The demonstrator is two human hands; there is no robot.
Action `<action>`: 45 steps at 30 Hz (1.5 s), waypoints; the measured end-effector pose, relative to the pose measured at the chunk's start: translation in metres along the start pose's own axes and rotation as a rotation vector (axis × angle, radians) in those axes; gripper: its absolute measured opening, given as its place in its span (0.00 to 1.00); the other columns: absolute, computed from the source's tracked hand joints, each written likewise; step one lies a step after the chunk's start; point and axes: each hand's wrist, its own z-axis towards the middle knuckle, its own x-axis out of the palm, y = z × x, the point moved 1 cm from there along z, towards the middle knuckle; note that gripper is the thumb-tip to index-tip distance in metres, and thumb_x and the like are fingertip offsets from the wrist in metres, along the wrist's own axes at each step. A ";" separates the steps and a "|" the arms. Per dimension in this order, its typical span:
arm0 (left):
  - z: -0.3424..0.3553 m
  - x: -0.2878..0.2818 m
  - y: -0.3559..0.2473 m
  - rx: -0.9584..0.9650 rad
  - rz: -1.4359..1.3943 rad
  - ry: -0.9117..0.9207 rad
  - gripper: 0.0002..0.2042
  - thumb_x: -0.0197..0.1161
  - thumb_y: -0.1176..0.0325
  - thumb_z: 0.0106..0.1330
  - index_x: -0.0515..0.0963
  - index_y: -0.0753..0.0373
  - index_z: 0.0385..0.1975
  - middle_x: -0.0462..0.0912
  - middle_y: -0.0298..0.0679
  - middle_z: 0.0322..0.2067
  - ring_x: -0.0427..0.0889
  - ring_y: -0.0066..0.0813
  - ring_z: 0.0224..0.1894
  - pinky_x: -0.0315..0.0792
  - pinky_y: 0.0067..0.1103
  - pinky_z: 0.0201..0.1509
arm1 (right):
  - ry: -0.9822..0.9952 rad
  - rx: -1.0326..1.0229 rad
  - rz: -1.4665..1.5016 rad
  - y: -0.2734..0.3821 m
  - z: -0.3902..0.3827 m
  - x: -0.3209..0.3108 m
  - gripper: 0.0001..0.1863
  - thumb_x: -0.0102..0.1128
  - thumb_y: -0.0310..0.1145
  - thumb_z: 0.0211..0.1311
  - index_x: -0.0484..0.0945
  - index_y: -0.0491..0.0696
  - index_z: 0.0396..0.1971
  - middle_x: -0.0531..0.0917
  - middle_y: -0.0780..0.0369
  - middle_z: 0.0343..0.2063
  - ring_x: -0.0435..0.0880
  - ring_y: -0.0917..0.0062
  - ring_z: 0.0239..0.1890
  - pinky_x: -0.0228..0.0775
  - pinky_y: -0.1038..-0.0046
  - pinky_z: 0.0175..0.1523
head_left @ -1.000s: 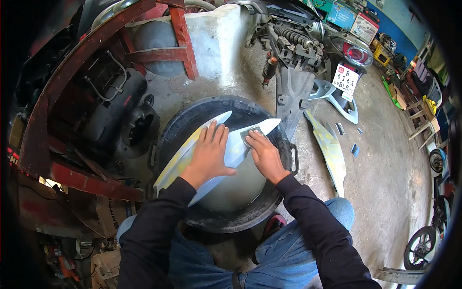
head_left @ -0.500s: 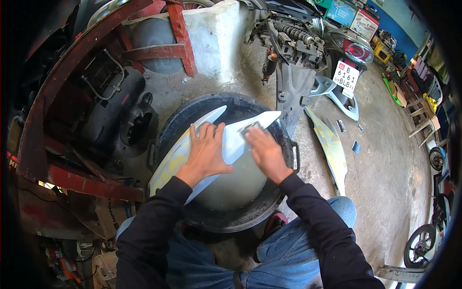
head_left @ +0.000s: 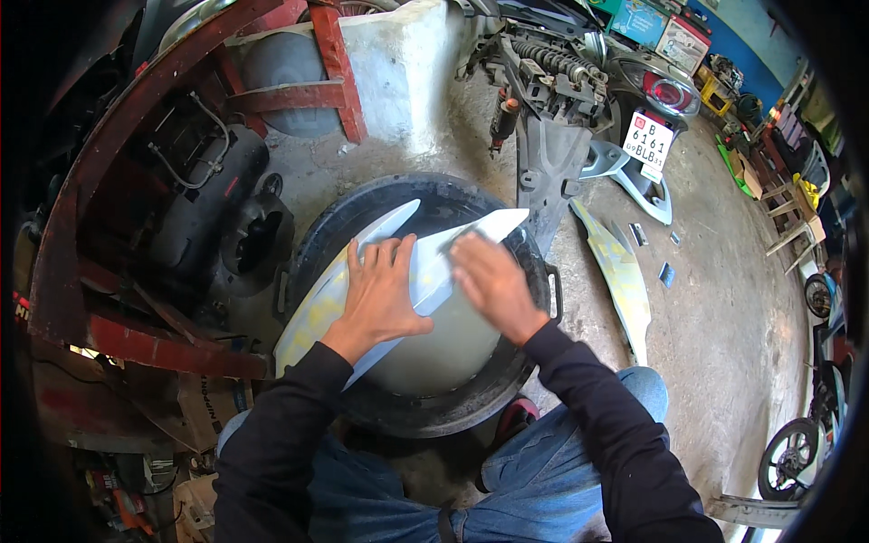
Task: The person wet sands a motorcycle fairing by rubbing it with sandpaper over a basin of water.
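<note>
A pale body panel (head_left: 489, 222) with yellow patches, split into two long pointed arms, lies across a black tub (head_left: 453, 416) of cloudy water. My left hand (head_left: 376, 294) grips it, fingers spread over the top and thumb toward its right edge. On the upper right arm of the panel, my right hand (head_left: 493, 285), blurred by motion, has its fingers closed on a small dark grey pad (head_left: 451, 244), which is mostly hidden under them.
A red wooden frame (head_left: 163, 357) surrounds a black tank (head_left: 213, 172) at left. Partly dismantled motorbike parts (head_left: 552, 100) stand behind the tub. Another yellow-patched panel (head_left: 620, 281) lies on the floor at right. Farther right are a wooden chair (head_left: 787, 226) and motorbike wheels (head_left: 787, 462).
The panel and my left hand have shifted slightly left and upward. My right hand has moved slightly left along the panel with the pad and is now blurred.
</note>
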 end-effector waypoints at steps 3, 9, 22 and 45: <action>0.001 -0.002 -0.001 0.005 0.014 -0.015 0.57 0.75 0.51 0.32 0.63 0.69 0.70 0.71 0.54 0.61 0.67 0.54 0.66 0.44 0.59 0.77 | 0.032 -0.047 0.072 0.008 -0.003 -0.002 0.16 0.65 0.31 0.67 0.84 0.40 0.52 0.84 0.53 0.56 0.79 0.58 0.65 0.67 0.54 0.71; -0.005 0.001 0.000 -0.018 0.002 0.014 0.57 0.76 0.52 0.31 0.63 0.68 0.69 0.72 0.54 0.60 0.68 0.53 0.65 0.44 0.59 0.76 | 0.098 -0.024 0.092 0.032 -0.015 -0.001 0.17 0.62 0.28 0.69 0.83 0.41 0.55 0.83 0.51 0.59 0.78 0.58 0.67 0.65 0.54 0.73; -0.006 -0.008 -0.002 -0.041 -0.012 0.049 0.58 0.76 0.51 0.30 0.63 0.69 0.69 0.70 0.55 0.61 0.66 0.53 0.67 0.41 0.60 0.77 | 0.007 -0.001 -0.024 0.020 -0.010 0.000 0.16 0.63 0.30 0.68 0.84 0.42 0.53 0.83 0.52 0.59 0.79 0.59 0.66 0.66 0.56 0.72; -0.006 0.024 0.025 -0.170 0.252 0.048 0.62 0.87 0.51 0.30 0.62 0.65 0.72 0.73 0.49 0.58 0.71 0.49 0.63 0.46 0.62 0.76 | 0.296 1.276 0.630 -0.113 -0.096 0.142 0.15 0.64 0.38 0.69 0.84 0.40 0.42 0.85 0.53 0.35 0.85 0.61 0.30 0.78 0.56 0.34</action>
